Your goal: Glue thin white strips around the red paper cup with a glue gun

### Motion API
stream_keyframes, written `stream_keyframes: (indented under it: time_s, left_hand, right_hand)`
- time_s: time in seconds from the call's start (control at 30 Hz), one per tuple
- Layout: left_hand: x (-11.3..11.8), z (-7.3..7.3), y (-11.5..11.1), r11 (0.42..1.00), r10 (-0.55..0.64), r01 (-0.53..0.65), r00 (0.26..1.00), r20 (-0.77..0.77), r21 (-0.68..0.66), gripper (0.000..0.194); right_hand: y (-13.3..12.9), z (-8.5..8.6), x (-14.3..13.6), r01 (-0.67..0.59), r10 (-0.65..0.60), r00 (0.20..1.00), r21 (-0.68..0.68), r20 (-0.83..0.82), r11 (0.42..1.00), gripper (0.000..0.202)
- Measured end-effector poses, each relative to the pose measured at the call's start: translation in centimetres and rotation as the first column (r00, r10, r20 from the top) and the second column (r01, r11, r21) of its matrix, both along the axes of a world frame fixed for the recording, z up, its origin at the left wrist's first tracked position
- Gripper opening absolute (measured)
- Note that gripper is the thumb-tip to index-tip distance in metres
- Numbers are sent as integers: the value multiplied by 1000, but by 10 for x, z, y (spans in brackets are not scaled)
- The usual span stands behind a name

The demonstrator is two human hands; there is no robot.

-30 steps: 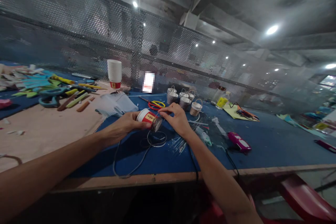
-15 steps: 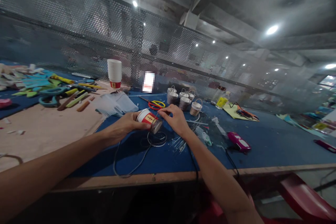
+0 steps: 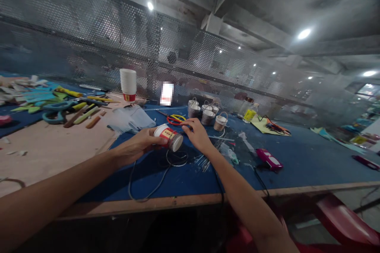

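Observation:
My left hand (image 3: 142, 142) is wrapped round a white paper cup (image 3: 166, 134) with a red and yellow printed band, tipped on its side so its base points right. Brown-grey cord (image 3: 174, 140) is wound round the base end. Just right of the cup, my right hand (image 3: 196, 132) has its thumb and fingers pinched together, apparently on the thin cord leading off the cup; the strand is hard to make out. Loose grey cord (image 3: 148, 197) lies in loops on the blue table below the cup. Red-and-yellow-handled scissors (image 3: 175, 119) lie behind the hands.
Several small cord-wrapped cups with handles (image 3: 208, 115) stand behind my right hand. A stack of paper cups (image 3: 128, 83) is at the back left, near teal-handled scissors (image 3: 55, 116). A magenta glue gun or similar tool (image 3: 269, 159) and glue strings (image 3: 204, 162) lie to the right.
The cup has turned slightly in my left hand, its base now facing me more. My right hand has shifted a little away from the cup, fingers still pinched.

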State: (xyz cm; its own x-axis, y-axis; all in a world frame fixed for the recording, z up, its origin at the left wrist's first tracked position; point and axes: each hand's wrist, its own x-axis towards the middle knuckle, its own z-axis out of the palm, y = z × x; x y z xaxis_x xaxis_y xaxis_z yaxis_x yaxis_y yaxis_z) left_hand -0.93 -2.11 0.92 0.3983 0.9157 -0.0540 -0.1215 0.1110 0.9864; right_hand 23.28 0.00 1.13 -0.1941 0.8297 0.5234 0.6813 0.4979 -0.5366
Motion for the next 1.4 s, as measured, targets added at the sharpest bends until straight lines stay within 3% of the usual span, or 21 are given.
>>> stream_keyframes:
  time_s: [0.17, 0.3, 0.43, 0.6, 0.73, 0.93, 1.13, 1.2, 1.27, 1.3, 1.4]
  left_hand:
    - [-11, -1, 13, 997, 74, -71, 992, 101, -32, 30]
    - [-20, -2, 26, 983, 182, -181, 968, 174, -21, 28]
    - [-21, -1, 27, 978, 209, -210, 967, 146, -12, 31]
    - [-17, -4, 25, 979, 199, -202, 972, 122, 5, 32]
    - [-21, -9, 30, 977, 211, -214, 968, 136, 11, 32]
    - [-22, -7, 31, 973, 226, -229, 968, 113, 20, 31]
    - [-19, -6, 27, 973, 225, -229, 971, 83, 42, 34]
    - [-19, -6, 26, 971, 228, -232, 971, 72, 54, 36]
    - [-18, -7, 25, 964, 255, -258, 965, 59, 58, 38]
    - [-17, -7, 24, 958, 279, -281, 959, 47, 57, 39]
    - [-14, -4, 21, 939, 338, -336, 941, -20, 70, 40]
  right_hand:
    - [-1, 20, 19, 223, -226, 972, 45, 71, 974, 22]
    - [-6, 41, 48, 418, -375, 882, -110, 285, 902, 25]
    - [-13, 39, 70, 476, -313, 834, -307, 454, 824, 35]
    - [-14, 22, 72, 405, -160, 872, -499, 462, 766, 48]
    - [-9, 15, 67, 368, -154, 901, -526, 406, 767, 54]
    - [-8, 12, 79, 291, -242, 957, -495, 163, 819, 54]
    - [-19, 25, 86, 71, -217, 941, -479, -258, 875, 50]
    - [-26, 30, 79, -113, -146, 836, -427, -528, 897, 49]
    - [-34, 35, 67, -283, -63, 635, -307, -770, 909, 47]
    - [-38, 37, 60, -321, -29, 578, -259, -816, 911, 46]
    - [-46, 42, 38, -382, 72, 572, -188, -817, 905, 39]
